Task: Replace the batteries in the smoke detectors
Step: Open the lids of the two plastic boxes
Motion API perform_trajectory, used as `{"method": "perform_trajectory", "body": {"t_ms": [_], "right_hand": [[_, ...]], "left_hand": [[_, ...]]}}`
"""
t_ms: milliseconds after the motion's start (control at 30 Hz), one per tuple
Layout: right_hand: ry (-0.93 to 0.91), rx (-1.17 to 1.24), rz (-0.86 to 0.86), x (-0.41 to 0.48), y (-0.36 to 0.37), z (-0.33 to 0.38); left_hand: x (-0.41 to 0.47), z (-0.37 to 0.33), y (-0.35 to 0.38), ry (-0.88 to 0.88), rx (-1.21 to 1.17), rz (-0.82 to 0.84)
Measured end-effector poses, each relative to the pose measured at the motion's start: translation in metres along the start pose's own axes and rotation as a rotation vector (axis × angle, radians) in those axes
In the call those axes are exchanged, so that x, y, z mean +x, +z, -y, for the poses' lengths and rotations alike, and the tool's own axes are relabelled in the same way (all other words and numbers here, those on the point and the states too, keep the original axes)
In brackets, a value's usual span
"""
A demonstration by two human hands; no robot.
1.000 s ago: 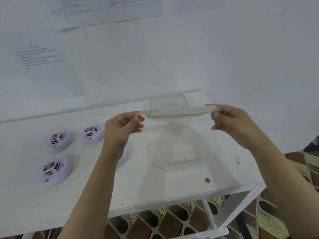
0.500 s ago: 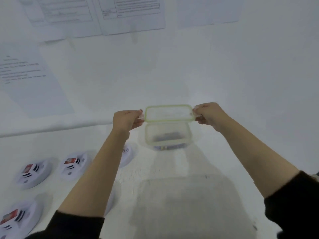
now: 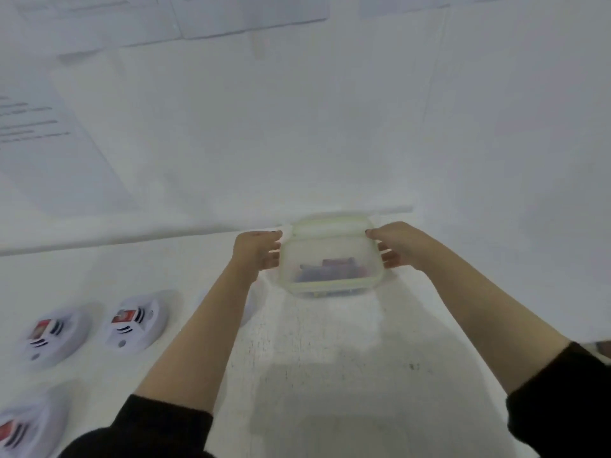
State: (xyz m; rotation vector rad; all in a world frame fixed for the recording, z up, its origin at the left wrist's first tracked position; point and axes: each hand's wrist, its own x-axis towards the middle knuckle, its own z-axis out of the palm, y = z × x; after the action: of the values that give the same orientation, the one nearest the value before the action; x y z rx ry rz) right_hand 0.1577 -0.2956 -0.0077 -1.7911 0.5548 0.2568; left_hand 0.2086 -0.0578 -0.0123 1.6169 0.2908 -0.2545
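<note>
A clear plastic container (image 3: 330, 279) stands at the back of the white table (image 3: 330, 375), against the wall. Dark red and blue batteries (image 3: 327, 269) show blurred through its side. Its green-rimmed lid (image 3: 330, 224) lies on top of it. My left hand (image 3: 256, 249) grips the lid's left end and my right hand (image 3: 398, 244) grips its right end, fingers curled down the container's sides. Three white round smoke detectors (image 3: 135, 325) (image 3: 49, 335) (image 3: 20, 431) lie on the left with red-labelled batteries showing. My left forearm hides part of another one.
Printed paper sheets (image 3: 49, 133) hang on the white wall behind the table. The wall stands directly behind the container. The table's right edge runs near my right sleeve (image 3: 562, 408).
The lid was held up in the air above the container. Both hands have lowered it onto the container's top, still gripping its two ends.
</note>
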Motion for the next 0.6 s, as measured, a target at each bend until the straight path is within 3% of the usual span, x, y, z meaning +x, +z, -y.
{"method": "perform_trajectory", "body": {"t_ms": [233, 600], "right_hand": [[-0.089, 0.016, -0.052, -0.036, -0.002, -0.027], [-0.139, 0.273, 0.244, -0.093, -0.010, -0.074]], "left_hand": [[-0.048, 0.017, -0.018, 0.016, 0.105, 0.103], [-0.097, 0.048, -0.027, 0.096, 0.098, 0.256]]}}
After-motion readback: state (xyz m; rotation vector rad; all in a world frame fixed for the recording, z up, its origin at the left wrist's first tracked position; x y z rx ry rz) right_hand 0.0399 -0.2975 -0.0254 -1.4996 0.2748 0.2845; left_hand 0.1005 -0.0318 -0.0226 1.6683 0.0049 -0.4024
